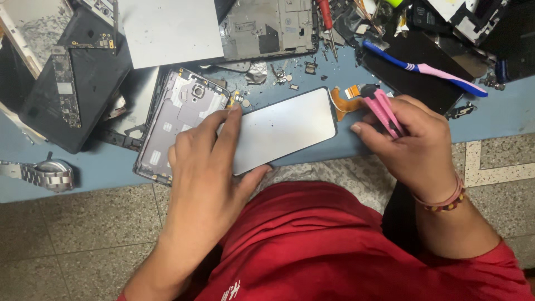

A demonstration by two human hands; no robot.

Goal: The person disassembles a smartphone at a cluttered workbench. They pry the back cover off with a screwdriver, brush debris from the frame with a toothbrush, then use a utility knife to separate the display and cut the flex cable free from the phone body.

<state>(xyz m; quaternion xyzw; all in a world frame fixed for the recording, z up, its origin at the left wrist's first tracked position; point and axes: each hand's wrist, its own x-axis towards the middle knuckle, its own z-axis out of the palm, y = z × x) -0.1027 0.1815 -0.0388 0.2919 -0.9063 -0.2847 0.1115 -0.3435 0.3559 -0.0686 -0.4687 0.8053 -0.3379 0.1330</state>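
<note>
pink tweezers (384,111), pinched in the right hand (415,142), meet the orange flex ribbon (344,100) at the top edge of a grey phone screen panel (281,129), which the left hand (209,167) pins flat on the blue tabletop (501,114), fingers spread and thumb curled under the near edge. the work seems to call for a light, low pull along the ribbon, never a twist, with the left hand holding firm.

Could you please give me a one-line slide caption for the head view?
Left hand steadies a phone screen on the blue bench while the right hand holds pink tweezers at its orange flex cable.
</note>
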